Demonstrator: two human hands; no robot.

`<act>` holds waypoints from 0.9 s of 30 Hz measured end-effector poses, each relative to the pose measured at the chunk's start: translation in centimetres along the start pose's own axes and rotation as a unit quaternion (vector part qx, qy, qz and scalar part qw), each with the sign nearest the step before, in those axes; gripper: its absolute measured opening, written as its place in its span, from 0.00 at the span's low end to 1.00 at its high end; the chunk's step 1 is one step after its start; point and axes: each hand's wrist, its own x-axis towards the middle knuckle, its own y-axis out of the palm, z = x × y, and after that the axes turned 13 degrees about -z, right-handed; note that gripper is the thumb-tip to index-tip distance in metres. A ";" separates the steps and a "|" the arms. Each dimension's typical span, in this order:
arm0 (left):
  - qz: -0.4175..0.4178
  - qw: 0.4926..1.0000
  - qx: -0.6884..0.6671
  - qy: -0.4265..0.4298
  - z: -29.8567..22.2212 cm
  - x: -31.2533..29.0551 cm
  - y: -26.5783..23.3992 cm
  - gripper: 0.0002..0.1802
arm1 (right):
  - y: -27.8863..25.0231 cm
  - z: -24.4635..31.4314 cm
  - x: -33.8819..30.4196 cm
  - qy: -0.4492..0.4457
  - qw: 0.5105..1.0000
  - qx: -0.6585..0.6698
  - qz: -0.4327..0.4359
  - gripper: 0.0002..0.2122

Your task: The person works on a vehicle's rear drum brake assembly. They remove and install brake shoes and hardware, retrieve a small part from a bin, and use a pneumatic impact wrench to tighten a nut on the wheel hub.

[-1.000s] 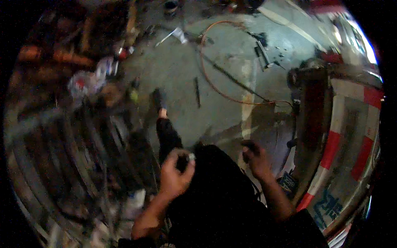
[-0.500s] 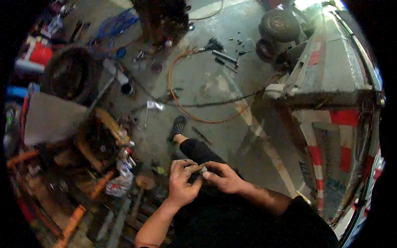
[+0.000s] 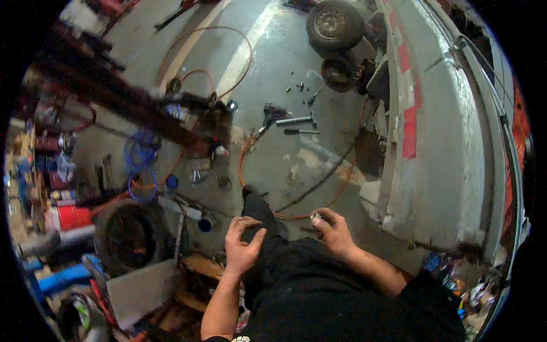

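My right hand is closed in a pinch on a small light-grey piece, too small to name, which sticks out at the fingertips. To its left, my left hand is raised with thumb and fingers apart and nothing visible between them. The two hands are well apart, in front of my dark trousers. On the floor ahead lies a dark air tool joined to an orange hose. Beside it are a silver bar-shaped tool and a shorter dark-handled tool.
At the right stands a grey vehicle body with red-and-white strips. A wheel and a brake drum are ahead of it. A lift arm crosses the left, with a loose tyre and clutter below. Small sockets lie ahead.
My hands have parted from around the small piece; it is now in my right hand alone. I have stepped ahead, and the floor tools and vehicle sit differently in view.
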 end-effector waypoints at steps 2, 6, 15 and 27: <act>0.005 0.999 0.024 -0.026 0.5 5.3 -0.4 0.10 | 1.3 1.6 3.7 0.011 0.999 0.016 -0.039 0.12; 0.048 0.996 0.008 -0.068 4.1 18.0 2.8 0.10 | 1.3 4.0 11.6 0.003 0.990 0.042 -0.135 0.12; 0.071 0.983 -0.109 -0.128 -2.7 50.0 9.3 0.10 | -1.1 15.4 27.6 0.060 0.914 0.163 -0.366 0.13; 0.198 0.975 -0.015 -0.098 -1.0 79.8 24.9 0.11 | -4.2 8.6 56.1 0.405 0.775 0.190 -0.447 0.18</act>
